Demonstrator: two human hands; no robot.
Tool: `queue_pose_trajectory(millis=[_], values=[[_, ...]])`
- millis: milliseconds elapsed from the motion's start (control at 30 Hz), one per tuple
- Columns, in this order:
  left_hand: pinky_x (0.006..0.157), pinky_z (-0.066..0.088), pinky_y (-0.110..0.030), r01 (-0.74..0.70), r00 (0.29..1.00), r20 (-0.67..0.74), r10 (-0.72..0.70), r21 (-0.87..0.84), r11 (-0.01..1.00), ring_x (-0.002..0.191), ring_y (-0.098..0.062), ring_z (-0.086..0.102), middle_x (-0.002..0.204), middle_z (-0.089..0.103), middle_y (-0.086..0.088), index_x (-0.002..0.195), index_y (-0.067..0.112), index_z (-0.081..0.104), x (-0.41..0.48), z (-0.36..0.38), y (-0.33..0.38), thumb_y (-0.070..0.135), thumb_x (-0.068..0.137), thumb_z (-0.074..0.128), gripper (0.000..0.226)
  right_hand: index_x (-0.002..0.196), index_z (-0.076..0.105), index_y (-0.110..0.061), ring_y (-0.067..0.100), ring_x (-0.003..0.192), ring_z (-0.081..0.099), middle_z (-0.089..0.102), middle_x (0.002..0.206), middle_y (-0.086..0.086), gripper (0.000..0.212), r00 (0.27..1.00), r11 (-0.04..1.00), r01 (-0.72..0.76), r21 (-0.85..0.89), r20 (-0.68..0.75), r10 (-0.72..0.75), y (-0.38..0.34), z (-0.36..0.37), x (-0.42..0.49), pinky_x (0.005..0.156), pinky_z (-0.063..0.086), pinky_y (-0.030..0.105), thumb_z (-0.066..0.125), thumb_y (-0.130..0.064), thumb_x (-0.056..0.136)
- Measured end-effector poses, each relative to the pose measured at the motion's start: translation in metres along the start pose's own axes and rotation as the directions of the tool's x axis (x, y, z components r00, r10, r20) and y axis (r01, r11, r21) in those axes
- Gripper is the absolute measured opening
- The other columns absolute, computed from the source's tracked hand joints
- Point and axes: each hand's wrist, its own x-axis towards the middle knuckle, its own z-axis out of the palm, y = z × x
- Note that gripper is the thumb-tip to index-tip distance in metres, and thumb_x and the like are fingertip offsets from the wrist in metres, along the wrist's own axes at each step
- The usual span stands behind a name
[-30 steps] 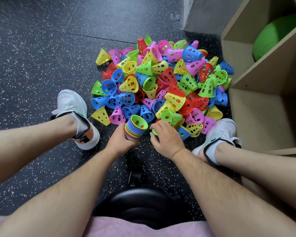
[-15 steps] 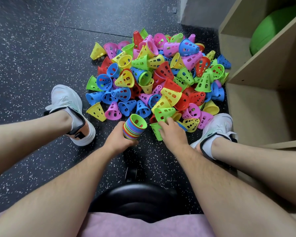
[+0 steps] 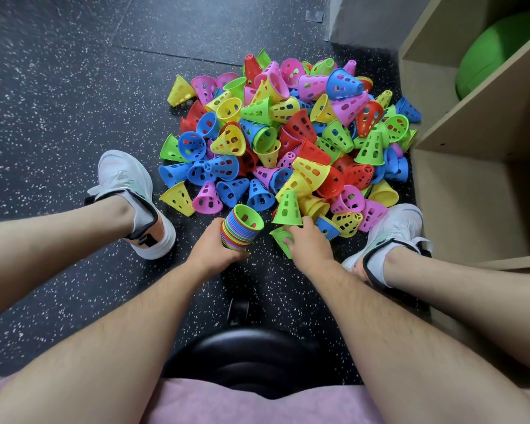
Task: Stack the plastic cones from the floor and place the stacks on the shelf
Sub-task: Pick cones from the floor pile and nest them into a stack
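Now: a loose pile of cones (image 3: 288,133) on the floor (image 3: 58,87), many colours, all perforated; we take the pile as reference. At its near edge we log the left hand (image 3: 214,252), grip wrapped round a nested stack (image 3: 242,229) that tilts its green mouth toward the pile. Just right of that is the right hand (image 3: 309,246), grip pinched on the wide rim of a green cone (image 3: 288,206), tip up, at the pile's near edge. A second green cone (image 3: 280,240) lies under those fingers; whether it is held we cannot tell.

Flanking: left shoe (image 3: 126,185) just left of the pile, and right shoe (image 3: 392,228) at its near right corner, touching pink cones. The shelf (image 3: 471,117) stands along the pile's right side, with cones right at its base; a green ball (image 3: 502,50) sits in an upper compartment. A black stool (image 3: 242,353) is on the near side of the pile, between the forearms.

Open floor lies left of the pile and beyond it. The surface is black rubber, white-speckled, with seams beyond the pile. A grey wall (image 3: 364,19) meets the shelf at the pile's far right.
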Motion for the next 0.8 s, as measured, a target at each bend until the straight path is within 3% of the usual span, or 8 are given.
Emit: queue_pose_trajectory(millis=[167,367,500,600,667,800], values=[[0.079,0.061,-0.042,0.002,1.000,-0.024,-0.002,-0.017,1.000,0.086,-0.021,0.072,0.096,0.072,-0.003,0.109,0.023,0.055,-0.001,-0.002,-0.001,0.021,0.061,0.094,0.063,0.119,0.060,-0.020,0.029,0.102,0.051,0.047,0.112,0.006,0.030,0.990,0.985,0.111,0.134,-0.099,-0.099,-0.016,-0.003,-0.001,0.079,0.048,0.039,0.047,-0.041,0.103],[0.062,0.051,-0.028,0.024,0.997,-0.074,-0.028,-0.059,0.998,0.065,-0.008,0.063,0.076,0.069,-0.001,0.092,0.014,0.063,0.002,-0.012,-0.007,0.027,0.057,0.090,0.046,0.124,0.058,-0.018,0.027,0.101,0.049,0.048,0.107,0.006,0.028,0.967,0.924,0.117,0.365,-0.253,-0.023,-0.038,-0.022,0.011,0.079,0.046,0.038,0.047,-0.034,0.104],[0.061,0.053,-0.034,0.032,0.996,-0.086,-0.035,-0.045,0.998,0.062,-0.008,0.059,0.075,0.069,-0.007,0.085,0.016,0.062,-0.001,-0.015,-0.006,0.017,0.062,0.091,0.036,0.122,0.059,-0.017,0.027,0.102,0.051,0.051,0.111,0.005,0.025,0.951,0.865,0.142,0.481,-0.308,0.015,-0.044,-0.028,0.015,0.082,0.045,0.037,0.050,-0.031,0.103],[0.067,0.057,-0.035,0.040,0.997,-0.068,-0.042,-0.030,0.999,0.071,-0.011,0.067,0.083,0.071,-0.003,0.097,0.018,0.062,0.001,-0.013,-0.010,0.033,0.053,0.089,0.054,0.121,0.059,-0.015,0.027,0.104,0.053,0.053,0.115,0.004,0.026,0.947,0.855,0.187,0.483,-0.321,-0.026,-0.050,-0.031,0.017,0.085,0.045,0.037,0.051,-0.032,0.102],[0.073,0.061,-0.044,0.041,0.997,-0.061,-0.042,-0.016,0.999,0.077,-0.015,0.070,0.089,0.072,-0.001,0.103,0.022,0.061,0.005,-0.010,-0.013,0.038,0.051,0.090,0.062,0.119,0.060,-0.014,0.026,0.104,0.052,0.052,0.113,0.003,0.027,0.947,0.861,0.230,0.454,-0.309,-0.090,-0.054,-0.033,0.016,0.087,0.044,0.037,0.052,-0.033,0.102],[0.076,0.061,-0.044,-0.034,0.995,-0.095,0.030,-0.037,0.999,0.082,-0.020,0.072,0.090,0.073,-0.001,0.097,0.030,0.059,-0.001,-0.009,0.009,0.021,0.058,0.092,0.051,0.115,0.062,-0.016,0.020,0.108,0.051,0.055,0.111,-0.001,0.030,0.927,0.885,0.357,0.300,-0.234,-0.295,-0.061,-0.030,0.012,0.094,0.046,0.043,0.052,-0.039,0.100]])
